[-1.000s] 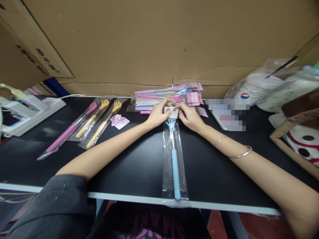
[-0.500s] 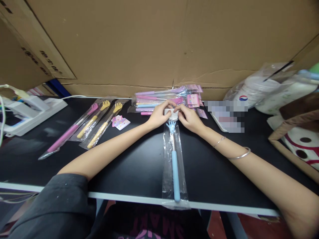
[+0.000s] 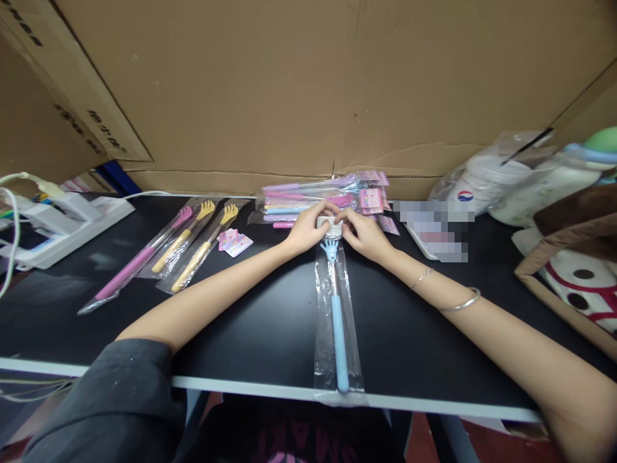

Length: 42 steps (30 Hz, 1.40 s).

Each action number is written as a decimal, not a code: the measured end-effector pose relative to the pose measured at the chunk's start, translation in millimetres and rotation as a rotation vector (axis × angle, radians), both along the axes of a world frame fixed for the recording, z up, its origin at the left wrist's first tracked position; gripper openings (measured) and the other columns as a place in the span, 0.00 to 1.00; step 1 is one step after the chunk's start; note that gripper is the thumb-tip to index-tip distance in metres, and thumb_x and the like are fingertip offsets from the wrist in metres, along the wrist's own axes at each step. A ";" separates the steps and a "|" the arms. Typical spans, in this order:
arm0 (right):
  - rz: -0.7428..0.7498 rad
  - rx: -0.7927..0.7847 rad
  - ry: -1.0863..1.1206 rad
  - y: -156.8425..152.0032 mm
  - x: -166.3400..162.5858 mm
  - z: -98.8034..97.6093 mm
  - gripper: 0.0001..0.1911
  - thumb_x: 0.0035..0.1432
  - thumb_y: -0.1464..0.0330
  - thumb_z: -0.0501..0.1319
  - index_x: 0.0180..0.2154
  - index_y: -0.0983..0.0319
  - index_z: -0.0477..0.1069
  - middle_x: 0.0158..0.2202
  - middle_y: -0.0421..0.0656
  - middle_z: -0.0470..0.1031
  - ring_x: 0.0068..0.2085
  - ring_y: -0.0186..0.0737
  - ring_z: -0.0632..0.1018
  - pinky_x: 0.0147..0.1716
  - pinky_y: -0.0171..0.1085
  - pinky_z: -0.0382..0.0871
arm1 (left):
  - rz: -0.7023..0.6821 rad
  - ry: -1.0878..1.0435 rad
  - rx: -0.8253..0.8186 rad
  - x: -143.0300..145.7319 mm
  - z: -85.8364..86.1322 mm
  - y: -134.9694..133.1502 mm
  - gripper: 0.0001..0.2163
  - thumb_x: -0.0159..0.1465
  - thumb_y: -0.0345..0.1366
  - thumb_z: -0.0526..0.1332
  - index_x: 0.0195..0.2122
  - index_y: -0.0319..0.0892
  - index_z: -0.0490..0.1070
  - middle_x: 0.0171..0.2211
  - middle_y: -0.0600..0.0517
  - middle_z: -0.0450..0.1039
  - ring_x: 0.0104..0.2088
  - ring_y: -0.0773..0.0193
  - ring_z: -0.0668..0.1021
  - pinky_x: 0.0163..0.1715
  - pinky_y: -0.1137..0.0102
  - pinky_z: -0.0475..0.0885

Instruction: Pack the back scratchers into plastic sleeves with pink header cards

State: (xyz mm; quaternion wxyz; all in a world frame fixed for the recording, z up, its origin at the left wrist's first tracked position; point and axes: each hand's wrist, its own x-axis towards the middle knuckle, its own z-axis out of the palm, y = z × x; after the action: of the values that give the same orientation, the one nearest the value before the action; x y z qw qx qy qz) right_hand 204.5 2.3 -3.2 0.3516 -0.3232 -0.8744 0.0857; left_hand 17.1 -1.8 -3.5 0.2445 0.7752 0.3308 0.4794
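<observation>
The blue back scratcher [image 3: 340,341] lies in a clear bag [image 3: 324,334], handle toward the person, the bag's lower end lapping over the front edge [image 3: 250,388]; at its head, the left hand [image 3: 307,228] pinches a white card [image 3: 330,226] between thumb and forefinger; the right hand [image 3: 367,239] bends its fingers against the card's right end, their grip too hidden to tell; black tabletop [image 3: 260,321] runs alongside, left to printed cards [image 3: 236,244]; beyond, a wrapped pile [image 3: 299,196] narrows the room before the cardboard wall [image 3: 250,96]; since a second ago, hands and scratcher keep their places, everything slightly lower in view.
</observation>
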 end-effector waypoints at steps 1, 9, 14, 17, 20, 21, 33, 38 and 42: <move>0.001 0.002 -0.001 0.2 0.1 -0.2 0.08 0.58 0.74 0.52 0.39 0.59 0.65 0.29 0.40 0.71 0.26 0.37 0.69 0.29 0.35 0.61 | -0.001 0.001 -0.001 0.1 0.0 0.0 0.13 0.54 0.26 0.53 0.41 0.40 0.68 0.36 0.50 0.75 0.38 0.61 0.78 0.45 0.67 0.70; 0.004 0.029 -0.020 0.3 0.5 -0.3 0.07 0.58 0.74 0.53 0.37 0.59 0.66 0.30 0.41 0.73 0.25 0.37 0.69 0.28 0.35 0.61 | 0.013 0.025 -0.001 0.8 2.8 -1.7 0.11 0.54 0.26 0.53 0.38 0.41 0.68 0.37 0.50 0.76 0.40 0.61 0.77 0.46 0.67 0.71; 0.001 0.057 -0.024 0.7 1.1 -0.9 0.07 0.58 0.74 0.53 0.37 0.59 0.66 0.31 0.42 0.74 0.27 0.38 0.71 0.29 0.35 0.61 | 0.027 0.028 0.002 1.5 3.6 -3.0 0.11 0.54 0.25 0.53 0.37 0.40 0.68 0.37 0.51 0.76 0.39 0.62 0.77 0.45 0.68 0.71; 0.002 0.058 -0.026 0.7 1.3 -0.8 0.07 0.58 0.74 0.53 0.37 0.59 0.66 0.30 0.41 0.73 0.25 0.36 0.69 0.28 0.35 0.61 | 0.032 0.026 0.005 1.9 3.2 -3.0 0.11 0.54 0.25 0.53 0.37 0.41 0.68 0.36 0.51 0.76 0.39 0.61 0.77 0.45 0.68 0.71; 0.006 0.063 -0.033 0.8 1.4 -0.4 0.06 0.58 0.74 0.53 0.36 0.59 0.66 0.30 0.40 0.73 0.25 0.35 0.69 0.28 0.35 0.61 | 0.033 0.026 0.012 2.2 2.7 -2.6 0.11 0.54 0.25 0.53 0.36 0.40 0.68 0.36 0.50 0.76 0.39 0.61 0.77 0.44 0.68 0.70; 0.007 0.066 -0.037 0.9 1.5 -0.3 0.06 0.59 0.74 0.52 0.36 0.59 0.66 0.30 0.40 0.73 0.25 0.36 0.69 0.28 0.35 0.61 | 0.032 0.026 0.016 2.2 2.6 -2.5 0.11 0.54 0.25 0.53 0.36 0.40 0.68 0.36 0.50 0.76 0.39 0.61 0.77 0.44 0.68 0.70; 0.002 0.069 -0.051 0.6 1.7 -0.4 0.07 0.58 0.74 0.52 0.35 0.59 0.66 0.31 0.41 0.74 0.28 0.37 0.72 0.30 0.36 0.63 | 0.032 0.030 0.031 2.2 -0.1 -1.1 0.10 0.55 0.25 0.53 0.37 0.41 0.69 0.36 0.51 0.76 0.38 0.61 0.77 0.44 0.68 0.70; -0.009 0.066 -0.057 0.1 1.6 -0.5 0.06 0.59 0.74 0.52 0.35 0.59 0.66 0.31 0.41 0.74 0.27 0.37 0.71 0.30 0.36 0.62 | 0.037 0.035 0.033 1.9 0.1 -1.2 0.10 0.55 0.26 0.53 0.36 0.41 0.68 0.36 0.51 0.76 0.38 0.61 0.77 0.44 0.67 0.70; -0.014 0.063 -0.069 -0.9 1.0 0.4 0.07 0.59 0.74 0.52 0.35 0.59 0.66 0.31 0.42 0.74 0.28 0.38 0.72 0.30 0.35 0.62 | 0.020 0.028 0.042 1.2 -0.1 -0.4 0.10 0.55 0.26 0.53 0.36 0.41 0.68 0.36 0.51 0.76 0.39 0.61 0.77 0.44 0.68 0.70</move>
State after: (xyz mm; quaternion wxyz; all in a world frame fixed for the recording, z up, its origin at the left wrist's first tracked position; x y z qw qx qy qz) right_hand 205.6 1.3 -2.8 0.3319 -0.3209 -0.8859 0.0444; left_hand 18.3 -2.1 -3.6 0.2188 0.7837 0.3317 0.4775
